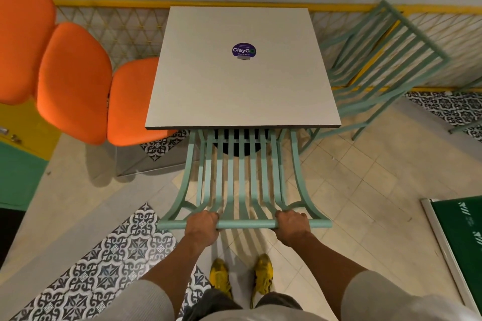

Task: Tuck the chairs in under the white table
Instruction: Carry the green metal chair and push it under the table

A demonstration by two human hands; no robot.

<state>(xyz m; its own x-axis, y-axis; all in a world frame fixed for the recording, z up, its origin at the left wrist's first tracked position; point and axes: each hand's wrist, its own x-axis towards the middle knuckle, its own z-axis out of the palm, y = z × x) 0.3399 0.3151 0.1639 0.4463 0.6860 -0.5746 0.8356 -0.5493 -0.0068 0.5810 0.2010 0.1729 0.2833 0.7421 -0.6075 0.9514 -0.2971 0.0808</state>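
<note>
Both hands, left (202,224) and right (293,223), have fingers clamped on the chair (243,182) top rail. Rigid slatted frame, probably metal, so best pushed evenly under the desk (242,81).

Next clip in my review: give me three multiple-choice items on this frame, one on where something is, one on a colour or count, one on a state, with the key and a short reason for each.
1. Where is the second mint chair?
A. To the right of the white table, by the yellow railing
B. On top of the table
C. Behind the person

2. What colour are the cushioned seats left of the table?
A. Blue
B. Orange
C. White

3. How is the near mint chair being held?
A. One hand only
B. Not touched
C. Both hands on its top rail

Key: 1 A, it stands off the table's right edge against the railing. 2 B, the three pads are plainly orange. 3 C, the left hand and the right hand each wrap the top rail, with the seat partly under the table.
</note>
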